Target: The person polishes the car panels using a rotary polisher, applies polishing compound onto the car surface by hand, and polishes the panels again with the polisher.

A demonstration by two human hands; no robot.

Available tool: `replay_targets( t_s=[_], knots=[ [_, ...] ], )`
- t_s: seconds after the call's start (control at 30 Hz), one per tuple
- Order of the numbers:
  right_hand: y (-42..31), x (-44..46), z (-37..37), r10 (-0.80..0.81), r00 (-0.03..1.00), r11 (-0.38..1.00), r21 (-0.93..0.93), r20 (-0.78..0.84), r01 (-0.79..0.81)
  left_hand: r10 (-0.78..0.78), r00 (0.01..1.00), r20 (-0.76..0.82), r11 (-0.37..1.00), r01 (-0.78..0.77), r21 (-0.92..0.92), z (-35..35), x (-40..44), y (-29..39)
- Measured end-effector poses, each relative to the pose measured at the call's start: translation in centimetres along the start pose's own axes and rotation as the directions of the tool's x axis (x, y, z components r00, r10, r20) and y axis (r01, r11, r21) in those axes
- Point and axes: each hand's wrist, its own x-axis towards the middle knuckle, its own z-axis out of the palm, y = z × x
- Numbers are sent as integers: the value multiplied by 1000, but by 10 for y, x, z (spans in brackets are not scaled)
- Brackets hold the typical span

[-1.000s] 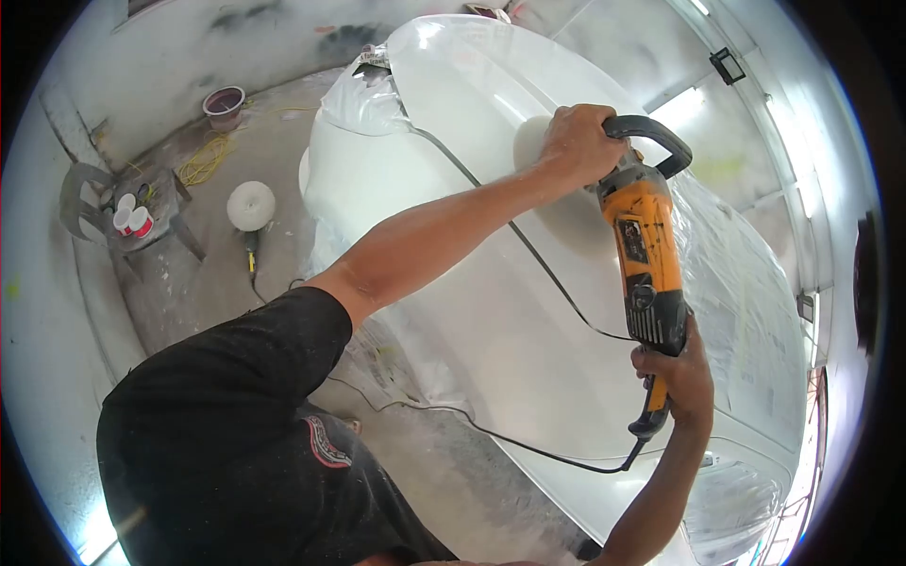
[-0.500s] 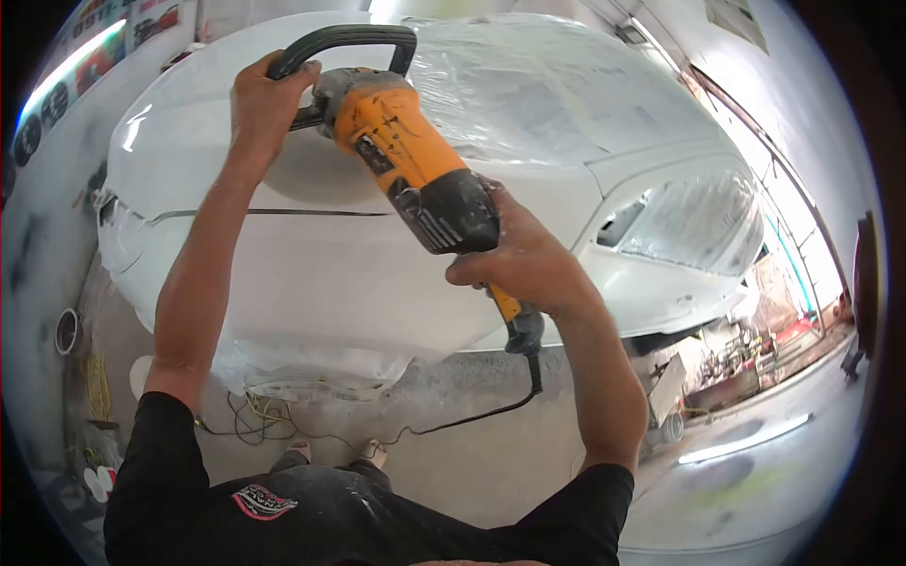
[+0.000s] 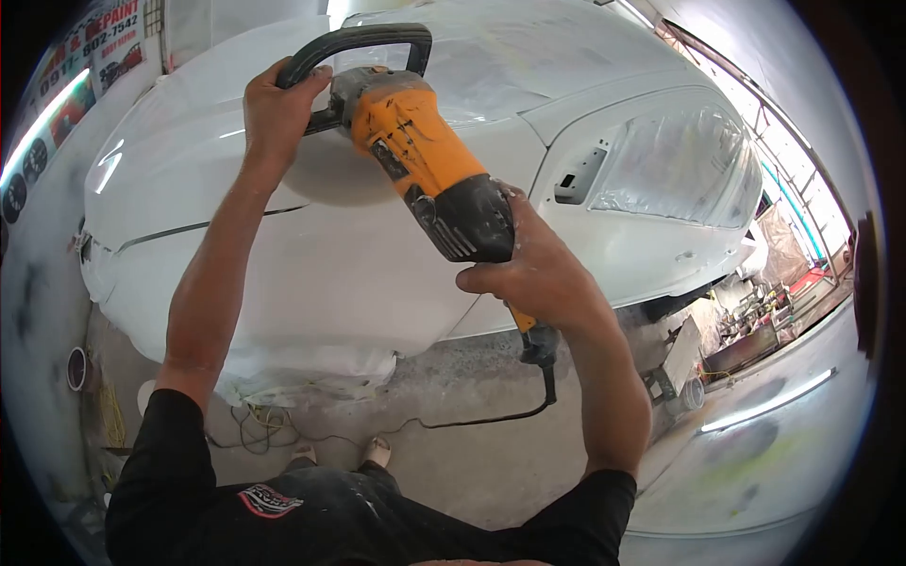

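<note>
An orange and black car polisher [image 3: 415, 141] lies slanted across the middle of the view, over the white car [image 3: 236, 274]. My left hand [image 3: 281, 118] is closed around the black loop handle [image 3: 373, 38] at its head. Around the polisher's rear black end my right hand [image 3: 533, 259] is wrapped, thumb underneath. A pale round pad [image 3: 344, 179] shows under the tool's head against the white body panel; whether it spins I cannot tell. From the rear grip a black power cord [image 3: 491, 416] drops to the floor.
Clear plastic film [image 3: 675, 165] covers the car's side window. Coiled cords [image 3: 260, 424] lie on the concrete floor near my feet [image 3: 376, 453]. A printed banner [image 3: 104, 38] hangs on the left wall. Clutter [image 3: 755, 321] stands by the wall at right.
The polisher and both hands have shifted slightly right and down in view. The car appears turned and farther left, with more of the door area showing. Both hands keep their grip.
</note>
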Motion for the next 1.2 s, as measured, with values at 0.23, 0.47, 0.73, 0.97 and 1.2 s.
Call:
replay_targets(
  t_s=[0.23, 0.47, 0.73, 0.97, 1.2],
  knots=[
    [35, -23, -44, 29, 990, 996, -82, -141, -41, 53, 997, 50, 992, -47, -117, 88, -12, 6],
    [90, -49, -32, -50, 952, 997, -67, -302, 31, 90, 984, 156, 991, -74, -109, 118, -44, 1],
    [180, -112, 85, 42, 952, 992, 130, -303, -2, 554, 791, 260, 784, -600, 156, 67, -145, -30],
    [222, -114, 102, 165, 921, 907, 421, -354, -1, 509, 711, 485, 799, -600, 40, 107, -162, 1],
    [221, -91, 73, 169, 882, 895, 443, -439, 49, 549, 709, 443, 806, -589, -57, 153, -137, 15]
  ],
)
